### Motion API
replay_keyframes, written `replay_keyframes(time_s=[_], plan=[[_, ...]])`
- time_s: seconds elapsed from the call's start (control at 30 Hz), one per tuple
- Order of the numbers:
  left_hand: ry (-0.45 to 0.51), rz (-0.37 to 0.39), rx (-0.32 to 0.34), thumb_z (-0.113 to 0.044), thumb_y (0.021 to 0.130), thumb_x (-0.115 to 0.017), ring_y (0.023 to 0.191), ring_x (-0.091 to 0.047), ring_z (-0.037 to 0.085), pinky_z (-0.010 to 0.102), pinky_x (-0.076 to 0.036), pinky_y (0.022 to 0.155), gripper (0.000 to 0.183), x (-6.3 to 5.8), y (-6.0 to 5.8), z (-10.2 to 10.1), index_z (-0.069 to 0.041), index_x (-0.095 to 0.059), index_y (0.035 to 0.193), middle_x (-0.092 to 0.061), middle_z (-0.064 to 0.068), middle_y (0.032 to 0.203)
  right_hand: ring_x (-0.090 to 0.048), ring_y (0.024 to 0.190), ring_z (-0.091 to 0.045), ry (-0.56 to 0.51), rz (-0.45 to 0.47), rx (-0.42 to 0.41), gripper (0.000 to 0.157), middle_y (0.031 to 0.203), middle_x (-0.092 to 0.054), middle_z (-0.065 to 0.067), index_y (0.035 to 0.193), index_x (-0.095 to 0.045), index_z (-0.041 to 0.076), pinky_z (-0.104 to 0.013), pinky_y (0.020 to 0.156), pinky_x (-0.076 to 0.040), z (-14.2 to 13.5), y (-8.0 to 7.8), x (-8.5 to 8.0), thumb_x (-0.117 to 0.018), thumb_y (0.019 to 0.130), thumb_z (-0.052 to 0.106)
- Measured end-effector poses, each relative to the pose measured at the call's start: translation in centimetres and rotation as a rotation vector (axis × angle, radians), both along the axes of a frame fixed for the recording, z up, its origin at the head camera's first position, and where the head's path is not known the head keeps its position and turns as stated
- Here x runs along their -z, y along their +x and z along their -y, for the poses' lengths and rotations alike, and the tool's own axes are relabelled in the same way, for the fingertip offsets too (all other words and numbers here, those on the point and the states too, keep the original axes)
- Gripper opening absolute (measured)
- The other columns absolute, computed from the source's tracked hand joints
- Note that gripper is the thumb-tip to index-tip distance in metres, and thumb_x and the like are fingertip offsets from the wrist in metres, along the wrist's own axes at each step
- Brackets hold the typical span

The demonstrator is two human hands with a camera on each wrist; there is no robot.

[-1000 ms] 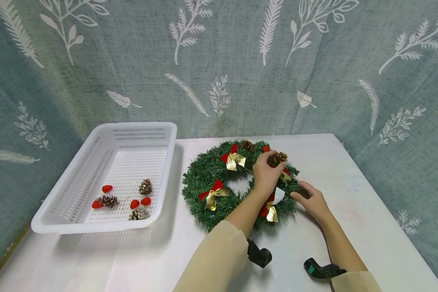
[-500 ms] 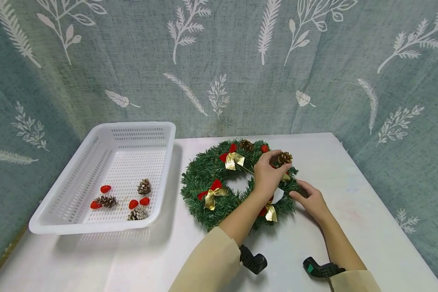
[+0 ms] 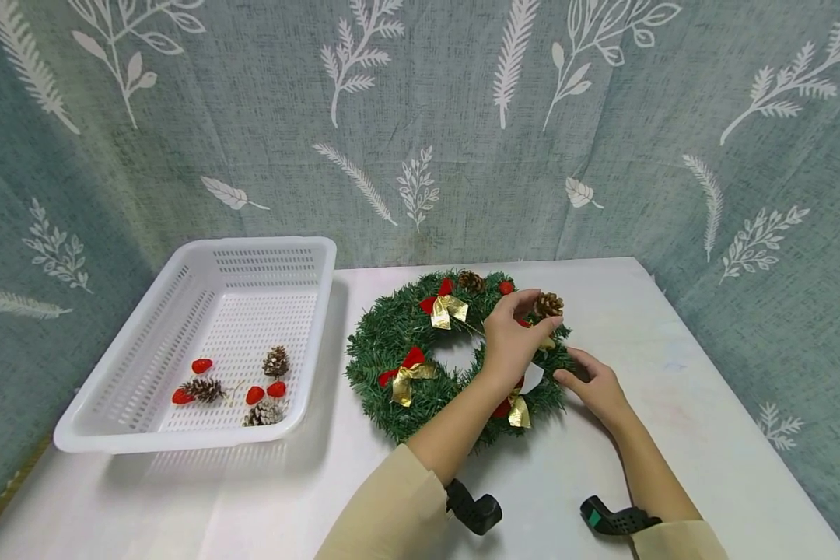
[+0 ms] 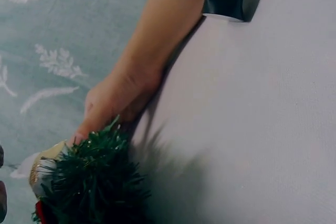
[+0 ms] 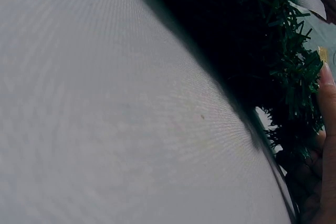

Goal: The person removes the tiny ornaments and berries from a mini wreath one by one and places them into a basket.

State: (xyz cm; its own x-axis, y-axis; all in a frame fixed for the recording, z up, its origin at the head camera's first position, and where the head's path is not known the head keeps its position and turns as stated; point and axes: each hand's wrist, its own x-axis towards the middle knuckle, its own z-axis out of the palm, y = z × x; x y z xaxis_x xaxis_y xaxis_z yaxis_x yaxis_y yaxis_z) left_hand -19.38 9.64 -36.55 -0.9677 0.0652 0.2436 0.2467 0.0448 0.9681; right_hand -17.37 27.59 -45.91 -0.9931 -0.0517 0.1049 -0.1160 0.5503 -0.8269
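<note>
A green wreath [image 3: 392, 342] with red-and-gold bows [image 3: 444, 307] lies on the white table [image 3: 672, 404]. My left hand [image 3: 537, 307] reaches across its middle and pinches a brown pine cone [image 3: 549, 303] at the wreath's upper right. My right hand [image 3: 563, 376] rests with fairly straight fingers against the wreath's right edge, beside a white tag [image 3: 532, 379]. In the left wrist view the right hand [image 4: 113, 103] touches the wreath [image 4: 92, 182]. The right wrist view shows dark needles of the wreath [image 5: 283, 51] and a fingertip [image 5: 326, 103].
A white perforated basket [image 3: 182, 280] stands left of the wreath, holding pine cones [image 3: 277, 362] and red berries [image 3: 202, 365]. Another pine cone [image 3: 470, 280] sits on the wreath's far side. A leaf-patterned curtain [image 3: 420, 117] backs the table.
The pine cone in my left fingers has shifted a little right, out toward the wreath's outer rim. My right hand stays at the wreath's edge.
</note>
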Motion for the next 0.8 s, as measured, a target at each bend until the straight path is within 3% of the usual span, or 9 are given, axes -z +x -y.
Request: replay_keyframes(time_s=[0.37,0.6,0.8], plan=[[0.012,-0.027,0.025,-0.021,0.080,-0.077,0.111,-0.056,0.013,0.037,-0.049,0.094,0.045,-0.8,0.8,1.1,-0.010,-0.062,0.122,-0.060,-0.001,0.121,-0.044,0.126,-0.044,-0.006,-0.012,-0.003,0.057,0.136,-0.046,-0.030,0.135,-0.045,-0.006,-0.056,0.102,-0.037,-0.2,-0.1,0.4,-0.063,0.091,0.025],[0.006,-0.024,0.008,-0.023,0.079,-0.077,0.109,-0.056,0.012,0.025,-0.048,0.091,0.046,-1.5,1.5,2.3,-0.013,-0.062,0.121,-0.061,-0.003,0.119,-0.038,0.129,-0.045,-0.010,-0.002,-0.002,0.059,0.137,-0.044,-0.030,0.135,-0.045,-0.006,-0.057,0.105,-0.032,-0.2,-0.2,0.4,-0.064,0.090,0.027],[0.044,0.010,-0.017,-0.023,0.079,-0.078,0.107,-0.057,0.012,0.034,-0.049,0.092,0.045,-1.7,1.9,3.3,-0.015,-0.062,0.120,-0.062,-0.005,0.117,-0.040,0.129,-0.045,-0.013,0.002,0.000,0.058,0.137,-0.045,-0.030,0.136,-0.045,-0.006,-0.056,0.104,-0.034,-0.3,-0.1,0.4,-0.063,0.091,0.026]])
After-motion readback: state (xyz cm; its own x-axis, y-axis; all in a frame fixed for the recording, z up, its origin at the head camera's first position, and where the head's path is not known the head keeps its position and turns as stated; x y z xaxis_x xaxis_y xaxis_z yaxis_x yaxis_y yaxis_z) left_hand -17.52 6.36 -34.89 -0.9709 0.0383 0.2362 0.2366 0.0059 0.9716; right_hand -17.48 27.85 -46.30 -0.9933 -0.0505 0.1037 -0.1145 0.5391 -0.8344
